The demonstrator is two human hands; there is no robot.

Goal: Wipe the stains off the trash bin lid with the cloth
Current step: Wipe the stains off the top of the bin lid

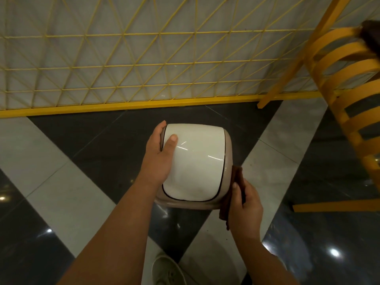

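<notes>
Left hand (162, 153) grips swing lid's (197, 161) left edge, thumb on top. Right hand (244, 206) presses brown cloth (238, 179) against right rim; open floor (277, 149) beyond.

- Looks like a public indoor hall, maybe a mall or lobby; exact type unclear.
- Polished floor (61, 182) of dark and pale stone tiles reflects ceiling lights.
- Yellow wire-mesh partition (123, 58) lines the back.
- Yellow slatted chair (349, 95) stands right.
</notes>
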